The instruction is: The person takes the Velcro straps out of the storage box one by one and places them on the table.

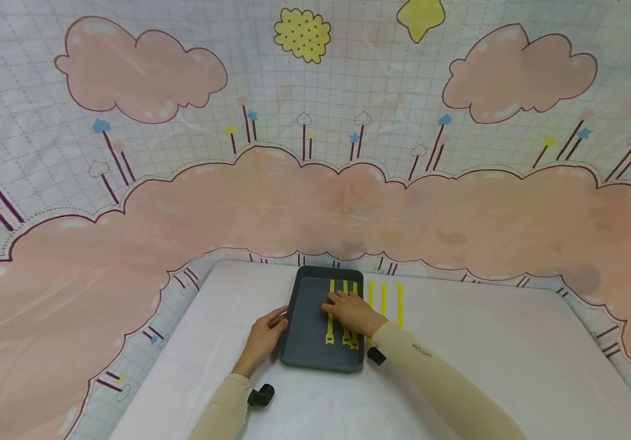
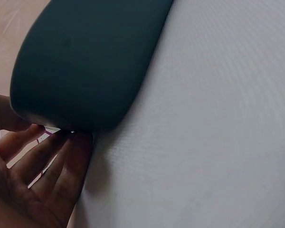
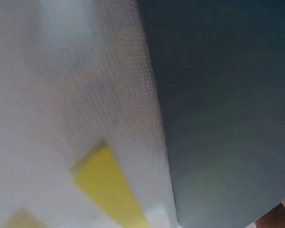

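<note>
A dark grey tray lies on the white table, with several yellow slotted straps around it. My left hand holds the tray's left edge; in the left wrist view its fingers meet the outer wall. Over the tray's right half is my right hand, its fingertips by the left yellow strap. That hand crosses two more straps, the middle one and the right one. Its finger undersides are hidden, and the right wrist view shows only a sliver of a finger.
Three more yellow straps lie on the table right of the tray: a near one, partly behind my right wrist, a middle one and a far one. Behind the white table hangs a patterned cloth.
</note>
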Available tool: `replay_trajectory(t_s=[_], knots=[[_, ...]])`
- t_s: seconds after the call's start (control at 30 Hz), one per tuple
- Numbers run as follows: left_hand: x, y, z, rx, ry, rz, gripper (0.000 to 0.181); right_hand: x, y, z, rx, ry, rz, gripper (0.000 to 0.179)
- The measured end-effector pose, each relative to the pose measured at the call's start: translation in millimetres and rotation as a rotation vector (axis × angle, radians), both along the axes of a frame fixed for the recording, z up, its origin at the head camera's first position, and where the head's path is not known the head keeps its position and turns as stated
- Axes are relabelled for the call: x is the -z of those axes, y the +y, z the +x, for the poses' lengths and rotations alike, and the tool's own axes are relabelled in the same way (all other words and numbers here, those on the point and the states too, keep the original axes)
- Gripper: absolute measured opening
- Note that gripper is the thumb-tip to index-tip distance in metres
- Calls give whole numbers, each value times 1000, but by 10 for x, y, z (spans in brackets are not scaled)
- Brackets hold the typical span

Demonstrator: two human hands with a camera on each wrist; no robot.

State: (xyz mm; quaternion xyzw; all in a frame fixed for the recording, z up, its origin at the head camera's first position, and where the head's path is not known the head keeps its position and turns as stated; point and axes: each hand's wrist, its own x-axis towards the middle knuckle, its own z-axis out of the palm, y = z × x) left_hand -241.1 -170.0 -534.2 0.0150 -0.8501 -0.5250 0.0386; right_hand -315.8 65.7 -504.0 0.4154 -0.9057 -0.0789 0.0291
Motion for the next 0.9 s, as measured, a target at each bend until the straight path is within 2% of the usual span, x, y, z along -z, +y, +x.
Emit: replay_trajectory(t_s=[0.13,0.43,0.63,0.9], knots=[[7,8,-2,4,-6,3,38,-8,15,7,-13,8,-2,30],[29,11,-6,6,-7,0,39,30,35,-5,-81,85,37,28],[50,-17,-15,2,-7,11,39,37,33,-13,-109,106,5,25],[25,-29,-34,-3,0,-5,39,-28,6,-32,-136,191,-42,19]])
